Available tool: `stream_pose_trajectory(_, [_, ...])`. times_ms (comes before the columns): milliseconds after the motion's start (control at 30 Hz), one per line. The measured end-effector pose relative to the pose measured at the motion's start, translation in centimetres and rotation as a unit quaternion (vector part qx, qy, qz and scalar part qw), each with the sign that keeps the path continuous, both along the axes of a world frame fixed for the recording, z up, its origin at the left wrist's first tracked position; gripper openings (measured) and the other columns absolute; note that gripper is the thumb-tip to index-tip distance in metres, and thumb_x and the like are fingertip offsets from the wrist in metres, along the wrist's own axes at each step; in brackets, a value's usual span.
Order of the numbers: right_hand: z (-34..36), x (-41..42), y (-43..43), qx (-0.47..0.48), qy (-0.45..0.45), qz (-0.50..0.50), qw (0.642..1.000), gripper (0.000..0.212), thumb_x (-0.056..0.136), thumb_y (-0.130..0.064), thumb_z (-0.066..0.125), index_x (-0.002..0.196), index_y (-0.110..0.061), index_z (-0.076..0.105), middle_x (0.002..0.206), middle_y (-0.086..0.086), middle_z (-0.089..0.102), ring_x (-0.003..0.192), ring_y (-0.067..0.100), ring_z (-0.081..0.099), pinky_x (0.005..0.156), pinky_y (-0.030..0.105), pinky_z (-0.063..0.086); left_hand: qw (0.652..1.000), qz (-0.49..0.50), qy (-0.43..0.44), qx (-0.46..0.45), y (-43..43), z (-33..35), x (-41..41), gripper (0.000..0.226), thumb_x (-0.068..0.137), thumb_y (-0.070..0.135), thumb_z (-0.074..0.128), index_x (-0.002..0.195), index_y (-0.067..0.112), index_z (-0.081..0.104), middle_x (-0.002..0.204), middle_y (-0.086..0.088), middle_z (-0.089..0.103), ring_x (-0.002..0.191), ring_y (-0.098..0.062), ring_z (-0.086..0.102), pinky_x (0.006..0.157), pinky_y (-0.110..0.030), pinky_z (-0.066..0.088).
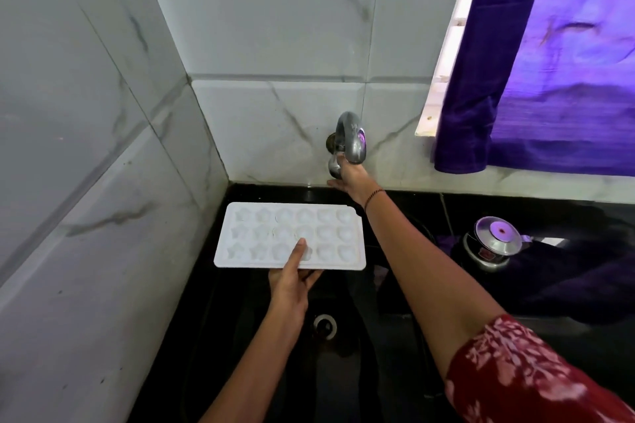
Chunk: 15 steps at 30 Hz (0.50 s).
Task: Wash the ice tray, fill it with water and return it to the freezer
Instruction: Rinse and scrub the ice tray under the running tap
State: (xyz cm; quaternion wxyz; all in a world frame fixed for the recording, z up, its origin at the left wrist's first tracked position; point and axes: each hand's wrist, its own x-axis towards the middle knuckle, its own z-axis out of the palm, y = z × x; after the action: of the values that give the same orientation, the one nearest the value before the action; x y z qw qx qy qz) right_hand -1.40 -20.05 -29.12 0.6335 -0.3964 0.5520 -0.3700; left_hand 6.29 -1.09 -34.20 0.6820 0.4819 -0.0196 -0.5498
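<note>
A white plastic ice tray (261, 233) with three rows of six shaped moulds sits at the centre of the frame, held roughly level above a black sink (240, 336), moulds facing up. The left grip (292, 282), a bare hand coming up from the lower middle of the frame, pinches the tray's near long edge: the thumb lies on top over one mould of the nearest row and the fingers go underneath. The tray touches nothing else that can be seen.

Above and to the right of the tray, a curved chrome tap (350, 137) comes out of the grey-veined white tiled wall (275, 27). The right grip (354, 178) reaches up to it, the thumb against the chrome at the tap's lower part. Whether its fingers close round the tap or merely touch it cannot be told. A thin dark thread band (374, 196) circles that wrist, and a red sleeve with white flower print (515, 371) covers the upper arm at the lower right.

A round metal drain ring (324, 326) shows in the sink floor below the left wrist. On the black tabletop (515, 203) at the right stands a shiny steel pot with a lid (494, 240). A deep purple curtain (549, 79) hangs in the upper right.
</note>
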Motion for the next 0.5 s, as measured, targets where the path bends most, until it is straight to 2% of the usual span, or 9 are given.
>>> stream_pose_trajectory(33, [-0.1, 0.4, -0.5, 0.011, -0.035, 0.006, 0.999, 0.038, 0.098, -0.020, 0.049, 0.132, -0.006, 0.039, 0.117, 0.010, 0.048, 0.112, 0.031, 0.058, 0.087, 0.036, 0.053, 1.000, 0.004, 0.000, -0.001, -0.3, 0.0, 0.1, 0.040, 0.081, 0.010, 0.069, 0.117, 0.023, 0.057, 0.107, -0.001, 0.069, 0.095, -0.021, 0.068, 0.068, -0.040, 0.056])
stream_pose_trajectory(67, [-0.2, 0.7, -0.8, 0.017, -0.049, 0.006, 0.999, 0.032, 0.098, -0.017, 0.049, 0.127, -0.010, 0.039, 0.106, 0.007, 0.047, 0.098, 0.025, 0.061, 0.078, 0.032, 0.055, 1.000, 0.007, 0.000, -0.002, -0.6, -0.1, 0.2, 0.038, 0.081, 0.010, 0.069, 0.114, 0.024, 0.058, 0.106, -0.001, 0.070, 0.095, -0.020, 0.068, 0.068, -0.040, 0.056])
stream_pose_trajectory(133, [-0.6, 1.1, -1.3, 0.018, -0.041, -0.012, 0.999, 0.024, 0.097, -0.016, 0.050, 0.118, -0.012, 0.039, 0.094, 0.004, 0.043, 0.073, 0.014, 0.052, 0.061, 0.021, 0.052, 1.000, 0.007, -0.006, -0.002, -1.0, -0.4, 0.3, 0.034, 0.081, 0.009, 0.069, 0.109, 0.027, 0.059, 0.105, 0.001, 0.070, 0.095, -0.019, 0.067, 0.069, -0.040, 0.057])
stream_pose_trajectory(200, [-1.4, 1.4, -1.7, 0.007, 0.005, -0.026, 1.000, 0.030, 0.096, -0.020, 0.051, 0.123, -0.011, 0.040, 0.099, 0.005, 0.045, 0.077, 0.014, 0.048, 0.053, 0.015, 0.049, 1.000, 0.004, -0.010, 0.005, -1.3, -0.8, 0.1, 0.034, 0.081, 0.010, 0.069, 0.108, 0.027, 0.060, 0.106, 0.002, 0.070, 0.096, -0.019, 0.067, 0.067, -0.038, 0.057])
stream_pose_trajectory(333, [-2.0, 2.0, -2.0, -0.028, 0.116, -0.035, 0.992, 0.032, 0.096, -0.028, 0.049, 0.120, -0.007, 0.042, 0.109, 0.010, 0.045, 0.086, 0.021, 0.048, 0.067, 0.028, 0.041, 1.000, -0.002, 0.002, 0.028, -1.5, -1.4, -0.7, 0.040, 0.079, 0.011, 0.072, 0.116, 0.021, 0.060, 0.106, -0.001, 0.070, 0.096, -0.020, 0.068, 0.065, -0.037, 0.057])
stream_pose_trajectory(433, [-2.0, 2.6, -2.2, -0.054, 0.166, -0.041, 0.984, 0.051, 0.097, -0.034, 0.048, 0.138, -0.006, 0.036, 0.135, 0.009, 0.044, 0.113, 0.026, 0.051, 0.080, 0.024, 0.034, 0.999, -0.003, 0.009, 0.032, -1.3, -1.6, -1.2, 0.047, 0.078, 0.012, 0.073, 0.123, 0.017, 0.058, 0.109, -0.003, 0.070, 0.097, -0.021, 0.068, 0.064, -0.036, 0.058])
stream_pose_trajectory(500, [-1.9, 2.6, -1.9, -0.049, 0.176, -0.046, 0.982, 0.054, 0.097, -0.038, 0.047, 0.140, -0.008, 0.035, 0.139, 0.009, 0.043, 0.117, 0.025, 0.050, 0.080, 0.024, 0.034, 0.999, -0.002, 0.010, 0.030, -1.2, -1.5, -1.2, 0.049, 0.078, 0.012, 0.073, 0.124, 0.016, 0.057, 0.110, -0.003, 0.070, 0.096, -0.021, 0.069, 0.062, -0.035, 0.058])
